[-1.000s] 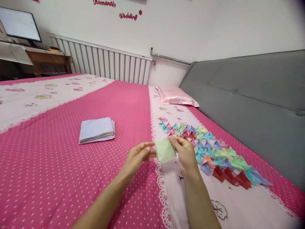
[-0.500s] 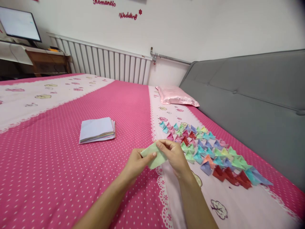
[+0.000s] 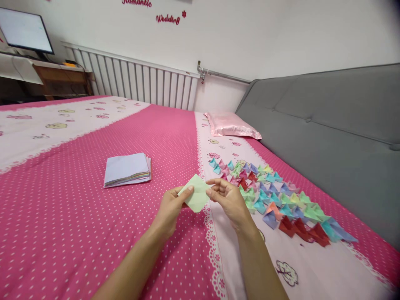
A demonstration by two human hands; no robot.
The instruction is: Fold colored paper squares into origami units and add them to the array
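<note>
A folded light green paper square [image 3: 196, 195] hangs above the pink dotted bedspread [image 3: 78, 216]. My left hand [image 3: 170, 208] pinches its left edge with thumb and fingers. My right hand [image 3: 229, 201] is curled at its right corner, fingertips closed on the paper. Rows of small folded paper shapes [image 3: 275, 200] in several colours lie on the bed to the right of my hands. A stack of paper sheets [image 3: 127, 170] lies to the upper left.
A pink satin pillow [image 3: 231, 125] lies further up the bed by the grey padded headboard [image 3: 328, 137]. A white radiator [image 3: 134, 79] lines the far wall. A monitor [image 3: 25, 31] stands on a desk at the far left.
The green paper has shifted left and turned flatter, its face now showing as a diamond. Both hands moved slightly left and up with it.
</note>
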